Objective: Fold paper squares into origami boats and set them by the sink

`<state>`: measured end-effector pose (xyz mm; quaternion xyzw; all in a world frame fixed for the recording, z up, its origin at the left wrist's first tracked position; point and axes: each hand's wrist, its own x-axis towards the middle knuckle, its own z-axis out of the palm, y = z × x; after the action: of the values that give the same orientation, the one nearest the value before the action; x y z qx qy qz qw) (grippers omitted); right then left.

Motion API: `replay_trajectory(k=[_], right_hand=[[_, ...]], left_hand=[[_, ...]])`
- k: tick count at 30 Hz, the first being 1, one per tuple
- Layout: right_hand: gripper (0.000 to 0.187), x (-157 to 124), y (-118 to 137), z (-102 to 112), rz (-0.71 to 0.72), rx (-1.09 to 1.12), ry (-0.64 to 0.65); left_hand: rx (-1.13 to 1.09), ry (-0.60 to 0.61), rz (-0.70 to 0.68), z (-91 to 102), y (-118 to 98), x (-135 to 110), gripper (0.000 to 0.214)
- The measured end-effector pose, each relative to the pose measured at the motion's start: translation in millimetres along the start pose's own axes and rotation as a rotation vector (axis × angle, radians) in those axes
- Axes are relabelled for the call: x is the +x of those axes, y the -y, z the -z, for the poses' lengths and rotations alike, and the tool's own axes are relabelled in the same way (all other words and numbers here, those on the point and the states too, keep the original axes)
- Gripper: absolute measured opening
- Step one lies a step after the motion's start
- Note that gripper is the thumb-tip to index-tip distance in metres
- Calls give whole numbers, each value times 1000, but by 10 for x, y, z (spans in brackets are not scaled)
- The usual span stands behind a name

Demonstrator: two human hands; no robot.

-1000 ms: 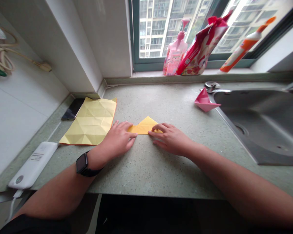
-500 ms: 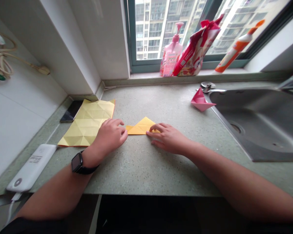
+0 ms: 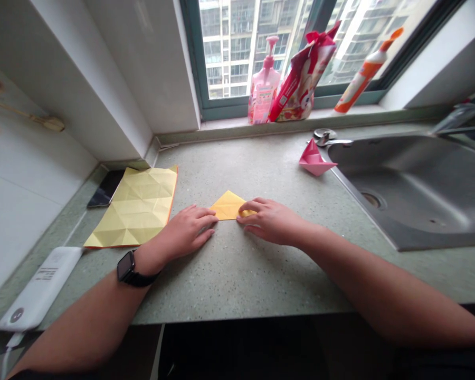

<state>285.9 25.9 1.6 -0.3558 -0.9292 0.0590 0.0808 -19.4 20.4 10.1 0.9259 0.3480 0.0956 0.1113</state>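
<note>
A folded piece of orange-yellow paper (image 3: 227, 207) lies flat on the counter, its peak pointing toward the window and its straight edge toward me. My left hand (image 3: 188, 227), with a black watch at the wrist, rests its stretched fingers on the paper's left end. Over the right end, my right hand (image 3: 269, 219) has curled fingers gripping the paper against the counter. Both ends of the paper are partly hidden under the fingers. A creased yellow sheet (image 3: 136, 203) with an orange underside lies left of my left hand.
A pink paper boat (image 3: 315, 161) stands beside the metal sink (image 3: 411, 211). At the left are a dark phone (image 3: 105, 190) and a white power bank (image 3: 41, 287) with a cable. On the sill stand a pink pump bottle (image 3: 264, 92), a red bag (image 3: 301, 84) and an orange-white bottle (image 3: 362, 79).
My left hand has moved right, from beside the folded paper onto its left end. My right hand stays at the right end. The whole view has shifted slightly.
</note>
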Motion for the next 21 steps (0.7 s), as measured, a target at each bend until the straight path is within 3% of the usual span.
replay_trajectory(k=[5, 12, 14, 17, 19, 21], right_hand=[[16, -88, -189, 187, -60, 33, 34], [18, -257, -546, 317, -225, 1, 122], [24, -237, -576, 314, -289, -46, 27], [34, -150, -501, 273, -310, -83, -260], [35, -91, -387, 225, -216, -51, -375], [32, -52, -257, 169, -80, -5, -377]], left_hand=[[16, 17, 11, -10, 21, -8, 28], [11, 23, 21, -49, 53, -25, 25], [3, 22, 27, -63, 63, -21, 25], [3, 37, 35, -66, 59, -4, 25], [22, 45, 43, -58, 38, 10, 24], [54, 42, 50, -50, 7, 19, 25]])
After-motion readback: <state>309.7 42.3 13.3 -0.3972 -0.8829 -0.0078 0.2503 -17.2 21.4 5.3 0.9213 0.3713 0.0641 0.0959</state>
